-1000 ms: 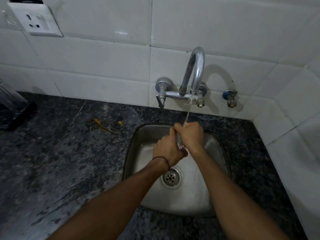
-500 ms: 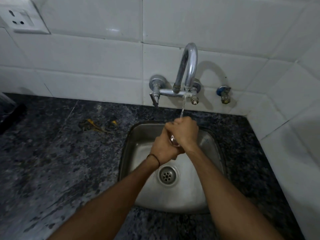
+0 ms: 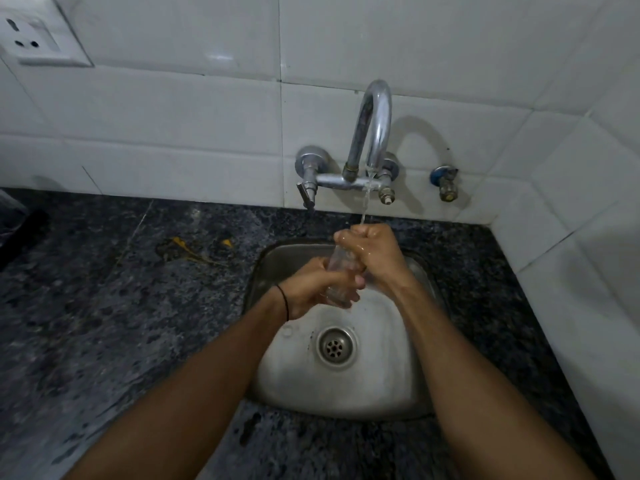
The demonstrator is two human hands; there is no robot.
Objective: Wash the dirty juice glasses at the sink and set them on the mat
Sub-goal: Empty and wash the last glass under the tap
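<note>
A clear juice glass (image 3: 341,271) is held over the steel sink (image 3: 277,382), tilted with its mouth up towards the tap. My left hand (image 3: 313,287) wraps around its lower part. My right hand (image 3: 372,252) closes over its upper end, wet, with fingers at or inside the rim. A thin stream of water (image 3: 365,202) falls from the chrome tap (image 3: 374,133) onto my right hand. Most of the glass is hidden by both hands. No mat is in view.
Dark speckled stone counter (image 3: 104,323) surrounds the sink, with yellowish scraps (image 3: 194,252) left of the basin. A dark object (image 3: 15,230) sits at the far left edge. White tiled walls stand behind and to the right, with a socket (image 3: 34,36) and a small valve (image 3: 445,183).
My left hand has slid lower down the glass, so more of the glass shows between the hands. My right hand stays under the stream. The view has shifted slightly.
</note>
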